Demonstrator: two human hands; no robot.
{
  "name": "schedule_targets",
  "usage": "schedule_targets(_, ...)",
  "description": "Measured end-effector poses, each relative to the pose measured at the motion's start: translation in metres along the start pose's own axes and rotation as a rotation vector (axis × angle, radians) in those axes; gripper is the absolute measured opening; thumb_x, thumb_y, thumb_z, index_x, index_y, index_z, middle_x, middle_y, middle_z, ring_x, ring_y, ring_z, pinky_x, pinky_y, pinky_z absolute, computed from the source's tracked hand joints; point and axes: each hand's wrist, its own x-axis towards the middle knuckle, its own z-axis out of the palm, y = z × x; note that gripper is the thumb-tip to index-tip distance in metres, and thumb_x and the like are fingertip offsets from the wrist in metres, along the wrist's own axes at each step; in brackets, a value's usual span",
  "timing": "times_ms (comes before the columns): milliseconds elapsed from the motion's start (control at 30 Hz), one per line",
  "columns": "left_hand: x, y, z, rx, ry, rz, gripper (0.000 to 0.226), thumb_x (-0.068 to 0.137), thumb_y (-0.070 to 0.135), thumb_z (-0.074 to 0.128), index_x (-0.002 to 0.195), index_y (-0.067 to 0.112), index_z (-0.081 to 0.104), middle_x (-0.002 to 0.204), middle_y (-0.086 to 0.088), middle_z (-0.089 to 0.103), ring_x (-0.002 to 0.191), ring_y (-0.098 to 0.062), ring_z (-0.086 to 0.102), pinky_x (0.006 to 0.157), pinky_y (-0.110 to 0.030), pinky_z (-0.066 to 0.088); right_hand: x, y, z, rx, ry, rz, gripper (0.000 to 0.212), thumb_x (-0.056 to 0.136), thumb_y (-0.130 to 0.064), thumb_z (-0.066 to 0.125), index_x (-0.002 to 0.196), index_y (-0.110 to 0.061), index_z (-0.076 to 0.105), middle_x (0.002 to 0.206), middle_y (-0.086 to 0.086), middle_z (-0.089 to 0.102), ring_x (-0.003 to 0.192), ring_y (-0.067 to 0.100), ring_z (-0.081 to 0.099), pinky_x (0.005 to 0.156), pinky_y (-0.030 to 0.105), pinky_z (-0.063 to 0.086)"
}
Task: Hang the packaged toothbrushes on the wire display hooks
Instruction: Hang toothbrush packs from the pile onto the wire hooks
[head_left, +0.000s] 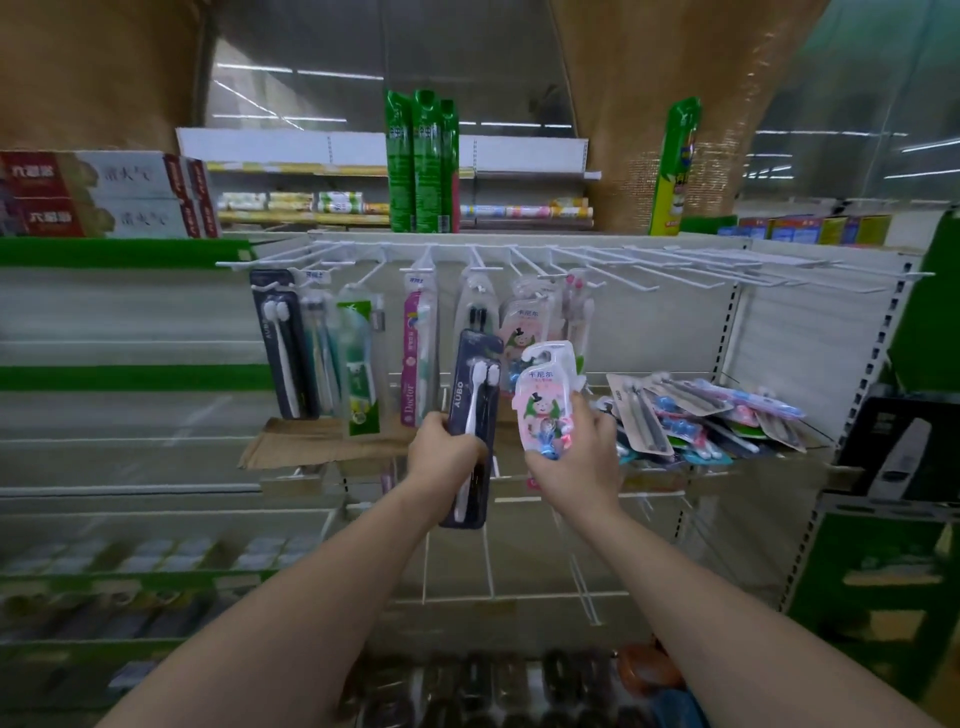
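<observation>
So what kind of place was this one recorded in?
Most likely a shop aisle: white wire display hooks carry packaged toothbrushes, boxed toothpaste sits on a shelf at the left, and more stocked shelving runs behind.

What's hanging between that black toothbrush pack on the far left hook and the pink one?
In the head view, between the black pack and the pink pack hang a blurry clear pack and a green-and-white pack.
</observation>
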Motion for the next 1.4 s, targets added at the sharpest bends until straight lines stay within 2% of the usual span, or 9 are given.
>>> schedule_targets(133, 0.009, 0.014, 0.006, -0.033, 0.027, 0.04, 0.038, 0.07, 0.002, 0.068, 0.101, 0.021, 0.055, 0.102, -0.006, 0.067, 0.091, -0.024, 0.065, 0.087, -0.045, 0.058, 0.021, 0.001, 0.005, 0.074, 0.033, -0.063, 0.092, 0.074, -0.021, 0.08, 0.153, -0.025, 0.033, 0.121, 0.002, 0.034, 0.107, 0.02, 0.051, 0.093, 0.033, 0.052)
schedule_targets(233, 0.016, 0.02, 0.008, -0.018, 0.052, 0.063, 0.038, 0.069, 0.005, 0.067, 0.1, 0.022, 0.055, 0.099, -0.004, 0.066, 0.091, -0.024, 0.064, 0.087, -0.046, 0.057, 0.034, 0.001, 0.007, 0.091, 0.06, -0.102, 0.091, 0.074, -0.021, 0.081, 0.152, -0.022, 0.036, 0.123, 0.005, 0.036, 0.109, 0.021, 0.05, 0.092, 0.025, 0.045)
schedule_targets(367, 0.022, 0.025, 0.012, -0.03, 0.07, 0.06, 0.038, 0.074, 0.003, 0.068, 0.103, 0.023, 0.053, 0.099, -0.002, 0.065, 0.092, -0.022, 0.064, 0.083, -0.041, 0.055, 0.05, 0.001, 0.012, 0.112, 0.102, -0.151, 0.089, 0.073, -0.022, 0.081, 0.151, -0.018, 0.039, 0.125, 0.008, 0.039, 0.112, 0.024, 0.049, 0.096, 0.031, 0.046)
schedule_targets(500, 0.03, 0.026, 0.013, -0.026, 0.114, 0.07, 0.041, 0.074, 0.002, 0.07, 0.108, 0.019, 0.055, 0.098, -0.001, 0.064, 0.092, -0.021, 0.062, 0.085, -0.041, 0.055, 0.054, 0.008, 0.019, 0.165, 0.131, -0.195, 0.091, 0.073, -0.018, 0.085, 0.153, -0.015, 0.04, 0.129, 0.007, 0.04, 0.11, 0.013, 0.046, 0.094, 0.024, 0.047)
schedule_targets(667, 0.038, 0.027, 0.014, -0.032, 0.131, 0.08, 0.041, 0.076, 0.001, 0.069, 0.11, 0.019, 0.053, 0.102, -0.005, 0.063, 0.092, -0.02, 0.061, 0.072, -0.033, 0.049, 0.054, 0.021, 0.03, 0.189, 0.202, -0.374, 0.089, 0.071, -0.014, 0.085, 0.15, -0.011, 0.044, 0.126, 0.009, 0.044, 0.108, 0.017, 0.052, 0.09, 0.024, 0.051)
schedule_targets(833, 0.042, 0.03, 0.022, -0.012, 0.162, 0.077, 0.04, 0.074, 0.002, 0.069, 0.107, 0.02, 0.055, 0.097, -0.002, 0.065, 0.092, -0.021, 0.063, 0.084, -0.039, 0.055, 0.067, 0.017, 0.033, 0.214, 0.236, -0.351, 0.085, 0.073, -0.021, 0.085, 0.149, -0.011, 0.047, 0.128, 0.01, 0.043, 0.109, 0.019, 0.054, 0.091, 0.032, 0.055)
schedule_targets(1000, 0.043, 0.027, 0.03, -0.027, 0.121, 0.091, 0.044, 0.072, 0.006, 0.067, 0.109, 0.026, 0.056, 0.099, 0.001, 0.069, 0.094, -0.022, 0.067, 0.091, -0.046, 0.057, 0.077, 0.018, 0.032, 0.224, 0.219, -0.346, 0.087, 0.073, -0.018, 0.085, 0.15, -0.01, 0.045, 0.13, 0.011, 0.044, 0.111, 0.014, 0.049, 0.092, 0.031, 0.052)
schedule_targets(1200, 0.046, 0.029, 0.034, -0.031, 0.152, 0.111, 0.034, 0.07, 0.008, 0.068, 0.097, 0.027, 0.058, 0.093, 0.0, 0.071, 0.09, -0.022, 0.068, 0.087, -0.046, 0.058, 0.083, 0.019, 0.037, 0.249, 0.221, -0.347, 0.087, 0.072, -0.015, 0.085, 0.149, -0.01, 0.046, 0.129, 0.011, 0.044, 0.111, 0.016, 0.05, 0.092, 0.031, 0.054)
schedule_targets(1400, 0.048, 0.031, 0.037, -0.035, 0.192, 0.141, 0.028, 0.079, 0.002, 0.068, 0.099, 0.019, 0.059, 0.09, -0.001, 0.069, 0.084, -0.017, 0.065, 0.067, -0.029, 0.049, 0.087, 0.026, 0.044, 0.284, 0.224, -0.361, 0.089, 0.07, -0.02, 0.084, 0.15, -0.01, 0.045, 0.128, 0.009, 0.042, 0.114, 0.022, 0.052, 0.091, 0.043, 0.057)
